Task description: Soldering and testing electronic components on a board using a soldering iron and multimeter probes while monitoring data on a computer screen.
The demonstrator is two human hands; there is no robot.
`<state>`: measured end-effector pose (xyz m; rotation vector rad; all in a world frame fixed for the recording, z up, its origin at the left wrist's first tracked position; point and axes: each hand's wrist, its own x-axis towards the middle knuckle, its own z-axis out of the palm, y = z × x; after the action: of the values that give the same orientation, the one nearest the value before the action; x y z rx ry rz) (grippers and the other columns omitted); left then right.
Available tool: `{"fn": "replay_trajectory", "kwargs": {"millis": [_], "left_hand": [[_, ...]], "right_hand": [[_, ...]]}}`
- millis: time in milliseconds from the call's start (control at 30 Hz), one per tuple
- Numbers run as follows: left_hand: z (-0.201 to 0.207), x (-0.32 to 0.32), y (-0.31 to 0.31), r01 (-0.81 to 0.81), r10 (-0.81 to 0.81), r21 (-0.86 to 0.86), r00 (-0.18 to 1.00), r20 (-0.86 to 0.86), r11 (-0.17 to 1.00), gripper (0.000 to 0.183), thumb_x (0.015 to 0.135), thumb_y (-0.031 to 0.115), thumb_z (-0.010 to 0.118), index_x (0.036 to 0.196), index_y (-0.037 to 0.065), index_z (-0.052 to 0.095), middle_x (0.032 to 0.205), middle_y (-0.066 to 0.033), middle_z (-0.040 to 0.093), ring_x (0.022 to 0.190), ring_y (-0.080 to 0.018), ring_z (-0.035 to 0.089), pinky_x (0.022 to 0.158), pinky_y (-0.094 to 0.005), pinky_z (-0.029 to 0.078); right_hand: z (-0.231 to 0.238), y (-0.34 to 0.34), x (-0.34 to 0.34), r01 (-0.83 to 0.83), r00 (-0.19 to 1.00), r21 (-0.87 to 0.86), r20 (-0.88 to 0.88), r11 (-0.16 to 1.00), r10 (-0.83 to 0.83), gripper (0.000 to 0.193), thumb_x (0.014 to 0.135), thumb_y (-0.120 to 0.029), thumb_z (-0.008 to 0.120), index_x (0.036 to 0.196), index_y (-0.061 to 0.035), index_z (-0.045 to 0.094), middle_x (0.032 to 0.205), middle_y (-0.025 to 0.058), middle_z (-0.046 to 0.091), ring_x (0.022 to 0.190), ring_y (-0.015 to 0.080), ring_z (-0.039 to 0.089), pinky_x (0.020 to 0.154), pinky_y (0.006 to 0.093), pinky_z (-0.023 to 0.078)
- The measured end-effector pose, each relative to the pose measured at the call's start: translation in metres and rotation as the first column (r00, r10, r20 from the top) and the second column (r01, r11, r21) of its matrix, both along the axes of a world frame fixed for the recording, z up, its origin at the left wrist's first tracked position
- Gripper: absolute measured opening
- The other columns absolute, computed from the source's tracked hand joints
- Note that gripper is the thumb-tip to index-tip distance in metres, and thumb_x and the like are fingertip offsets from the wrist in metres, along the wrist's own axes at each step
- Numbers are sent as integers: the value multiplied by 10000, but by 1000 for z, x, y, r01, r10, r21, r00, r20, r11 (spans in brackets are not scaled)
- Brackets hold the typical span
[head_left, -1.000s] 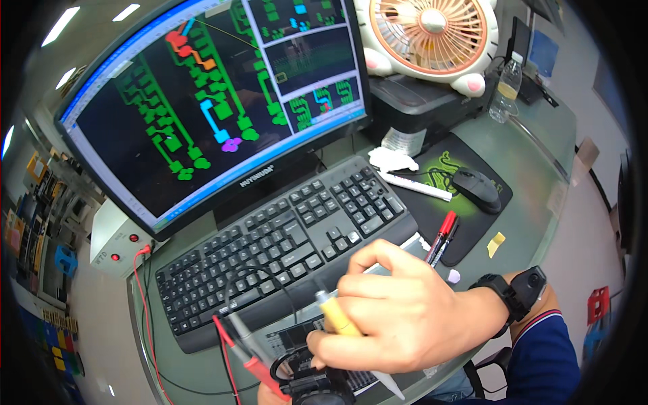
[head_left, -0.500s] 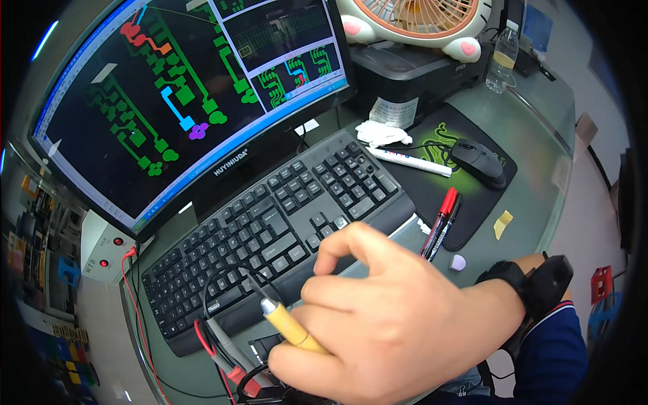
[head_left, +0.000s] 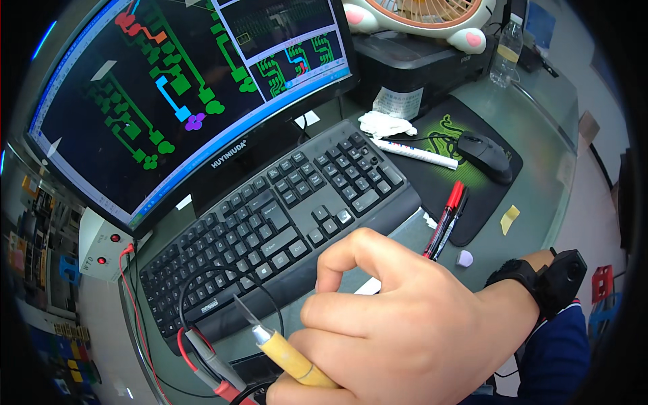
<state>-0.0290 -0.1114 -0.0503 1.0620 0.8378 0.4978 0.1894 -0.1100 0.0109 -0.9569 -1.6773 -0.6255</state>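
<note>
Yellow-handled knife (head_left: 290,358) clamped in the fingers of the right hand (head_left: 405,324) near the keyboard (head_left: 297,202), seemingly at the ready, any next move calling for careful blade (head_left: 246,311) control.

Right grip (head_left: 401,324) around yellow knife (head_left: 291,356), keyboard (head_left: 297,209)

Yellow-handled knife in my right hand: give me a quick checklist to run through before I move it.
1. Yellow-handled knife gripped by the right hand: ok.
2. Blade pointing away from the right hand's fingers: ok.
3. Blade well away from the black cable loop: not ok, the tip shows inside it.
4. Tip off the keyboard: cannot tell from this view.
5. Left hand clear: cannot tell, out of view.
</note>
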Motion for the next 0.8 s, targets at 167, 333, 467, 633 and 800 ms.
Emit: {"fn": "replay_trajectory", "kwargs": {"millis": [167,333,467,633,800], "left_hand": [[-2,3,1,-2,2,-14,1000,11,1000,443,824,524,610,946,104,541,621,2,513,451,-140,477,431,-234,407],[-3,4,1,-3,3,-24,1000,17,1000,443,824,526,609,942,104,541,619,2,510,451,-140,476,431,-235,407],[-4,5,2,-4,5,-29,1000,22,1000,442,825,527,608,938,105,540,617,3,508,451,-139,476,431,-235,406],[-5,6,2,-4,5,-35,1000,25,999,442,825,528,607,934,105,539,615,4,505,451,-139,475,431,-235,405],[-6,6,1,0,1,-40,1000,29,999,442,825,530,606,929,105,539,612,4,502,452,-139,475,431,-236,405]], "right_hand": [[6,-6,6,-9,994,-131,109,991,23,151,699,-214,636,715,-70,594,532,-27,404,519,129,451,606,299,398],[6,-7,7,29,988,-125,153,992,-9,149,700,-213,636,715,-70,594,532,-27,401,518,129,450,602,298,397],[4,-9,8,37,983,-134,181,990,-13,148,701,-212,635,714,-71,594,531,-28,399,518,129,449,599,297,396],[3,-10,10,42,978,-141,210,989,-12,146,702,-212,635,714,-71,595,531,-28,397,516,128,447,594,295,394],[2,-13,13,57,971,-146,237,988,-21,145,703,-211,635,713,-72,595,530,-28,394,515,128,446,590,294,393]]}}
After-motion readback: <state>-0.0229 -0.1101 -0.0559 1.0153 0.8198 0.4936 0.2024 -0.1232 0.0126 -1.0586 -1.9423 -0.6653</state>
